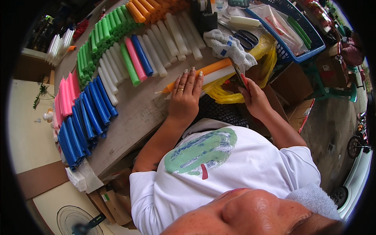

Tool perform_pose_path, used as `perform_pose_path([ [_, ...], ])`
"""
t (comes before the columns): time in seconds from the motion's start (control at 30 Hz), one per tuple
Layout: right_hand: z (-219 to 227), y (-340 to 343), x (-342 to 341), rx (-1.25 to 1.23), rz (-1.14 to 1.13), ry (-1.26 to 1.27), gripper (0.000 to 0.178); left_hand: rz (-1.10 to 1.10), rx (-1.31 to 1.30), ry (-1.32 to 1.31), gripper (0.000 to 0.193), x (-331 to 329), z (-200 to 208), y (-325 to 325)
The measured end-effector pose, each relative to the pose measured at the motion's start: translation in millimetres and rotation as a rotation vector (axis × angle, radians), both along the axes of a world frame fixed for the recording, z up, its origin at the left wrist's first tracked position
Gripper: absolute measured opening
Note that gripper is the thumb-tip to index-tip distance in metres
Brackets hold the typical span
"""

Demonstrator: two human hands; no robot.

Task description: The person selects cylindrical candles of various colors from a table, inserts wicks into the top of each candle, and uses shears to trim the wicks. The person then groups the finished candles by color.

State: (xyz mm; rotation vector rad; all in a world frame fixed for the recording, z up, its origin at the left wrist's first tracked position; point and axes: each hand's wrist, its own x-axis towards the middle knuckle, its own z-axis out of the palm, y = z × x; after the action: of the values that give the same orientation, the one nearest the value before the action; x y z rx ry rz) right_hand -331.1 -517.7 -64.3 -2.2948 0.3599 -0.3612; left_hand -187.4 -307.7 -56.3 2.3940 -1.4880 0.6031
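An orange candle (213,68) and a white candle (219,74) lie side by side at the table's near edge. A wick shows at the orange one's left tip. My left hand (186,92) rests flat across the candles, fingers stretched out and holding nothing. My right hand (253,96) is closed round the red handle of a knife (237,70). Its blade stands at the right ends of the two candles; whether it touches them I cannot tell. A yellow plastic bag (223,94) hangs beneath the candle ends, between my hands.
Rows of white candles (158,45), green candles (105,29), blue candles (94,103) and pink candles (64,98) cover the table's far and left sides. A towel (229,45), scissors (246,39) and a blue basket (313,51) lie beyond my right hand. Cardboard boxes (291,84) stand at right.
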Motion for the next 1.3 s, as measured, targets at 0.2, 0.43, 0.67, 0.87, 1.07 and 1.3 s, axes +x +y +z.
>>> perform_pose_path([
  [0.2, 3, -2, 0, -0.019, 0.019, 0.069, 0.033, 0.007, -0.002, 0.003, 0.039, 0, -1, 0],
  [0.43, 11, 8, 8, -0.02, -0.027, 0.158, 0.019, -0.008, -0.012, 0.029, 0.039, 1, 2, 3],
  [0.67, 17, 5, 8, -0.034, -0.034, 0.189, 0.02, 0.082, 0.05, 0.009, 0.04, 15, 2, 54],
  [0.87, 20, 10, 12, -0.011, -0.075, 0.264, 0.025, 0.012, -0.05, 0.099, 0.049, 7, 26, 30],
  [1.07, 24, 15, 8, -0.057, -0.135, 0.219, 0.025, -0.063, 0.013, 0.059, 0.049, 27, 7, -38],
  [1.3, 7, -27, 21, -0.14, -0.116, 0.132, 0.025, 0.032, -0.016, -0.033, 0.042, 22, 1, -37],
])
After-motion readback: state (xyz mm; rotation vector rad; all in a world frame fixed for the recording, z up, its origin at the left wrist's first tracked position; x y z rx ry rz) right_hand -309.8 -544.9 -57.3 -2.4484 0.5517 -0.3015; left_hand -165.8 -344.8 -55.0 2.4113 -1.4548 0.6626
